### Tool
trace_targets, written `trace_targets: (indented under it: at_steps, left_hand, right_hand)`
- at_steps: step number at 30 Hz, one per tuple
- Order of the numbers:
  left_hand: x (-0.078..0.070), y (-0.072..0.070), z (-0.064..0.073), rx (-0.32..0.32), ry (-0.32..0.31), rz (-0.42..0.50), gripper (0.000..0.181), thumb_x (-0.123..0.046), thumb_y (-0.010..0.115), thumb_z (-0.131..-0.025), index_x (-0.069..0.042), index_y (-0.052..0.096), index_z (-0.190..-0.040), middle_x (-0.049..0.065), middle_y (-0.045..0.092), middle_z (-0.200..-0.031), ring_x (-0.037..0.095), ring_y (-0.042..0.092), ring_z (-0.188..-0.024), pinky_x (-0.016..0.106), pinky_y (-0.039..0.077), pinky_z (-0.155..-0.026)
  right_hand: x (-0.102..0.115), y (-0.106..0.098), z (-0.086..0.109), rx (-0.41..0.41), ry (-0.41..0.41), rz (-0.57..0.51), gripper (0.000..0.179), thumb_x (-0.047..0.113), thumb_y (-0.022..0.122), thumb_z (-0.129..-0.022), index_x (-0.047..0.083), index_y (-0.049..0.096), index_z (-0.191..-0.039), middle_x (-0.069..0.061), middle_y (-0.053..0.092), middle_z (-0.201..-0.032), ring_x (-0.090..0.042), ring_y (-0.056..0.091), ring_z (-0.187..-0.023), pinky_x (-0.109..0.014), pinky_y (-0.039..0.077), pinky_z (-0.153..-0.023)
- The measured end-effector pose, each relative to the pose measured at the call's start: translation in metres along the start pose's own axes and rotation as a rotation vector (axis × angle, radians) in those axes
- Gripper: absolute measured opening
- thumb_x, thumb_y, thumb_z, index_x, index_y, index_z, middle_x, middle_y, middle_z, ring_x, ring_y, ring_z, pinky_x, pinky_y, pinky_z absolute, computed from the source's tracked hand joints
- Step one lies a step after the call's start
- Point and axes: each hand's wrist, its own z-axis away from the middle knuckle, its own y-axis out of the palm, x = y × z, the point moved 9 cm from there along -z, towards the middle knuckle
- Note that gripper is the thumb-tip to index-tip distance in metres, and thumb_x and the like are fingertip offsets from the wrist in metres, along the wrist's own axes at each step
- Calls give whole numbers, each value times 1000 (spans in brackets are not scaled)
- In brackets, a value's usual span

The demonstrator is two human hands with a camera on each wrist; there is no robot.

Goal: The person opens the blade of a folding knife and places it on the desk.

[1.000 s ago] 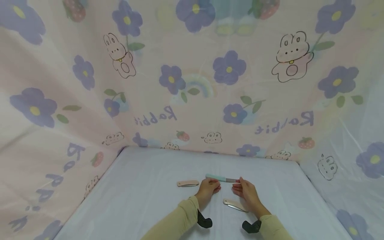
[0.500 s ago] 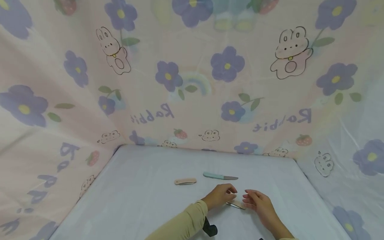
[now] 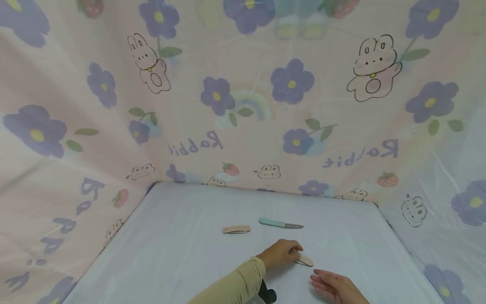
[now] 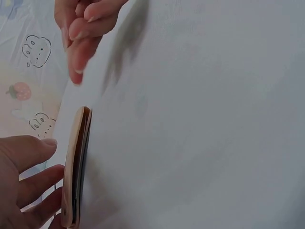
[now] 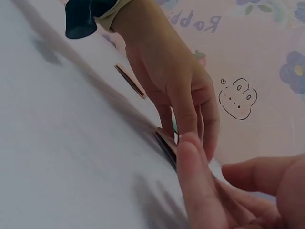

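Observation:
A folded beige pocket knife (image 3: 305, 261) lies on the white surface, its blade tucked along the handle. Over its left end is my left hand (image 3: 282, 254). In the left wrist view, the fingers of my left hand (image 4: 28, 186) are right beside the knife's handle (image 4: 75, 167), with the thumb apart from it; whether they touch is unclear. My right hand (image 3: 338, 288) hovers nearer the front with fingers loosely extended, holding nothing. Farther back rests a teal-handled folding knife (image 3: 280, 223), blade out to the right. Left of it lies another folded beige knife (image 3: 236, 229).
A white-covered table (image 3: 182, 245) stretches beneath the hands. Printed curtain walls (image 3: 250, 139) with flowers and rabbits enclose its back and both sides. A black wrist mount (image 3: 268, 293) hangs under the left sleeve.
Both hands have left the teal knife, which now lies with its blade out. The left hand has moved to the near beige knife; the right hand has drawn back toward the front.

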Motion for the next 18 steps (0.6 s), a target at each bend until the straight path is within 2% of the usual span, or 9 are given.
trace_targets:
  at_steps: [4, 7, 10, 14, 18]
  left_hand:
    - [-1, 4, 1, -25, 21, -52, 19, -23, 59, -85, -22, 62, -103, -16, 60, -93, -5, 50, -83, 15, 43, -72]
    - [-1, 8, 2, -42, 38, -72, 18, -22, 61, -84, -23, 63, -101, -18, 59, -90, -6, 50, -81, 14, 42, -70]
    - [-1, 11, 2, -49, 52, -72, 17, -21, 62, -83, -24, 64, -100, -20, 59, -88, -7, 49, -79, 13, 41, -70]
    - [-4, 13, 2, -60, 74, -78, 17, -20, 65, -80, -24, 64, -97, -21, 59, -86, -6, 48, -77, 12, 40, -68]
    - [-8, 12, 2, -67, 90, -65, 15, -19, 68, -78, -22, 64, -93, -20, 59, -83, -6, 47, -74, 11, 39, -67]
  right_hand:
    - [-12, 2, -3, -25, 42, -177, 70, 21, 57, -87, -17, 17, -131, -21, 60, -105, -30, 55, -103, -39, 40, -93]
    - [-17, 6, -5, -16, 56, -342, 68, 14, 53, -89, -18, 10, -132, -22, 61, -100, -33, 53, -104, -39, 38, -95]
    - [-20, 10, -4, 20, 71, -495, 52, 10, 46, -93, -20, 21, -128, -23, 61, -98, -36, 50, -108, -37, 35, -97]
    - [-20, 16, -3, 86, 90, -675, 28, 8, 37, -95, -14, 45, -111, -28, 58, -101, -37, 42, -115, -35, 32, -100]
    - [-17, 21, -4, 160, 83, -766, 27, 7, 32, -94, -10, 51, -102, -31, 54, -106, -36, 37, -119, -32, 28, -102]
